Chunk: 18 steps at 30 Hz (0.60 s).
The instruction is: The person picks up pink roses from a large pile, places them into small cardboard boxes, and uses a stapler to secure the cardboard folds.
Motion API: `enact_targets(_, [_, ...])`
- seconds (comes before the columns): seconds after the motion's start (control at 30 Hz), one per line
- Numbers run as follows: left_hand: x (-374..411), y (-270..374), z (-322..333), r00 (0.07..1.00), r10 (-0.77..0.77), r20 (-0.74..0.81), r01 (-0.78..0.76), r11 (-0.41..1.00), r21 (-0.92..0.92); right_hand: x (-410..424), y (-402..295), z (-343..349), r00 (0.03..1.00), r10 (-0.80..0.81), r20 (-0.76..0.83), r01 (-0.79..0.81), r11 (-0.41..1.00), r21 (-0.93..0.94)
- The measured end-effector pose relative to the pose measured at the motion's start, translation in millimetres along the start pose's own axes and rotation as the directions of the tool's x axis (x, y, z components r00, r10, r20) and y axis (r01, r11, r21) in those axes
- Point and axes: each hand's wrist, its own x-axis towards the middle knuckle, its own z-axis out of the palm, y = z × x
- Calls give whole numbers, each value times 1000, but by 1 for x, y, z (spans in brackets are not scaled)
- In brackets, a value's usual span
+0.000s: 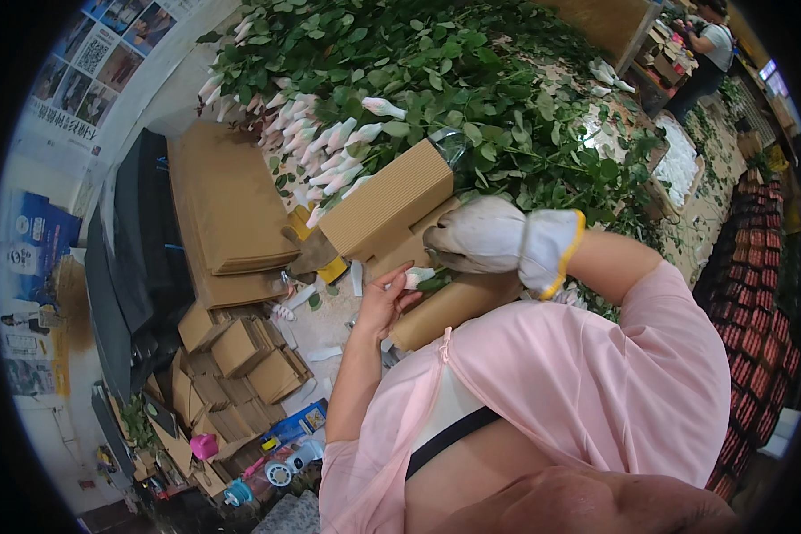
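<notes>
My bare left hand (388, 297) pinches a rose bud in a white mesh sleeve (416, 277), low in front of my chest. Just right of it, my right hand (480, 235), in a pale work glove with a yellow-edged cuff, is curled over the leafy stem; its fingertips are partly hidden. Below both hands lies a roll of brown paper (460, 304). Beyond them a corrugated cardboard wrap (390, 200) stands on a flat cardboard piece. Many sleeved rose buds (334, 150) with long leafy stems are heaped behind it.
Flat cardboard sheets (230, 200) and folded cardboard pieces (240, 354) lie at the left. Near them are a grey and yellow glove (317, 250) and loose white sleeves (325, 354). A white-filled crate (677, 163) stands right. Another person (707, 50) is at the far upper right.
</notes>
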Motion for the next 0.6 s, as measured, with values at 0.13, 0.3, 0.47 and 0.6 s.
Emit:
enact_targets(0.13, [5,-18,0,994,112,-12,-112,989,-91,54,8,39,881,-163,444,156,986,54])
enact_targets(0.3, [-15,-36,-7,992,88,-95,-95,993,-66,71,39,94,827,-319,463,190,934,304])
enact_targets(0.47, [-71,-41,1,910,315,-271,-157,864,479,69,25,93,794,-411,448,264,897,355])
enact_targets(0.6, [-89,-46,-20,831,323,-453,-104,891,443,70,12,93,817,-251,519,-8,895,446])
